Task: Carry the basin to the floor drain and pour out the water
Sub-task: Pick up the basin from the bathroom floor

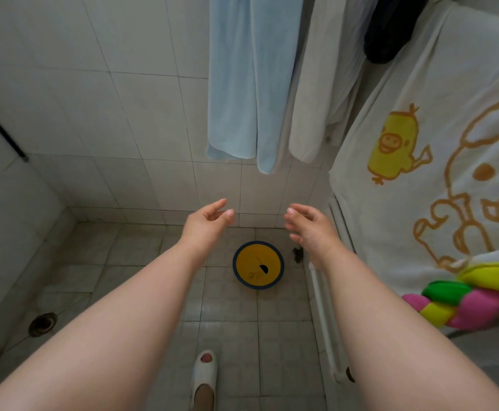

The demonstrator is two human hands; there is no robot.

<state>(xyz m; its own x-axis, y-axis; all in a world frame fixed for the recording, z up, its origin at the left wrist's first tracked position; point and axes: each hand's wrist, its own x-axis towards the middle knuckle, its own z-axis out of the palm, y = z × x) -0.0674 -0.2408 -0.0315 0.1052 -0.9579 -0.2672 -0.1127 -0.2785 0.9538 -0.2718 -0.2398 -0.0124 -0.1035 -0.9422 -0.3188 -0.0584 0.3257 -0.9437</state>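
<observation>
A round yellow basin (258, 264) with a dark blue rim stands on the tiled floor near the far wall. Both my arms reach out above it. My left hand (209, 222) hovers up and to the left of the basin, fingers apart and empty. My right hand (307, 225) hovers up and to the right of it, also open and empty. Neither hand touches the basin. A round, dark floor drain (42, 323) sits in the floor at the far left, near the side wall.
Light blue towels (242, 84) and a white towel (322, 84) hang above the basin. A large cartoon-print towel (438, 161) and a braided colourful cloth (479, 295) hang at right over white pipes (325, 318). A slippered foot (204, 378) stands below. A dark clump (297, 254) lies beside the basin.
</observation>
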